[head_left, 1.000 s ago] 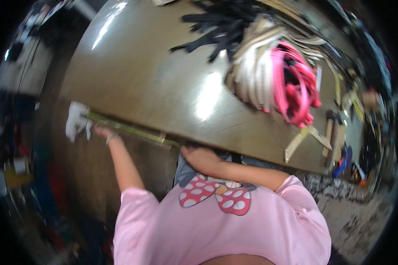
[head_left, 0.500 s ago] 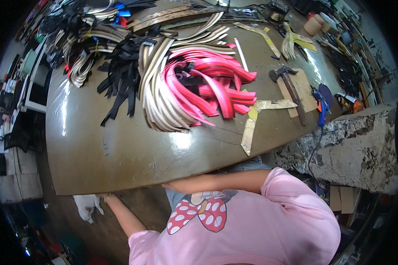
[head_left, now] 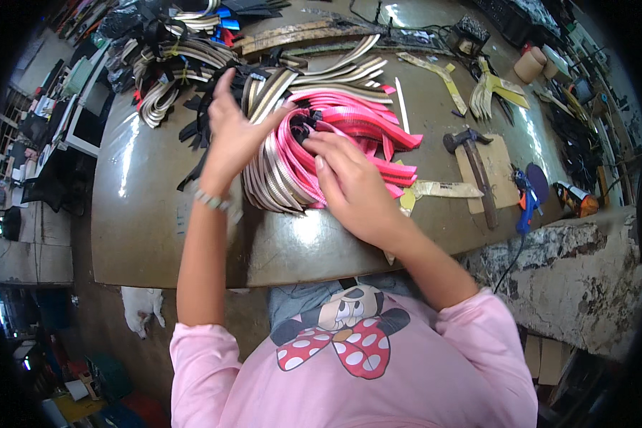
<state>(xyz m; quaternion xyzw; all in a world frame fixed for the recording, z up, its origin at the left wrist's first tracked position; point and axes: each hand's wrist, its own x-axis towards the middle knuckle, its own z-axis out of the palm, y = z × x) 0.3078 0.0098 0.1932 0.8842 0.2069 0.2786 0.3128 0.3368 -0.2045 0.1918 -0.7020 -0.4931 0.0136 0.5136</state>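
Left hand spread, seemingly empty; right hand at the pink straps (grip unclear), in from the tabletop's near edge — apparently gathering, which calls for pinching.

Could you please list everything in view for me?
table: 1, brown, centre
pink straps: many, pink, middle of table
striped straps: many, cream and brown, beside the pink straps
black straps: several, black, left of striped straps
board: 1, tan, right of pink straps
hammer: 1, brown and dark, partly on board
corded tool: 1, blue, table's right edge
disc: 1, purple, beside corded tool
strips: several, yellowish, table's right half
cylinders: 2 or more, brownish, table's far right
animal: 1, white, floor at left
shirt: 1, pink, bottom centre
left hand: 1, bare, over the straps, fingers spread
right hand: 1, bare, at pink straps
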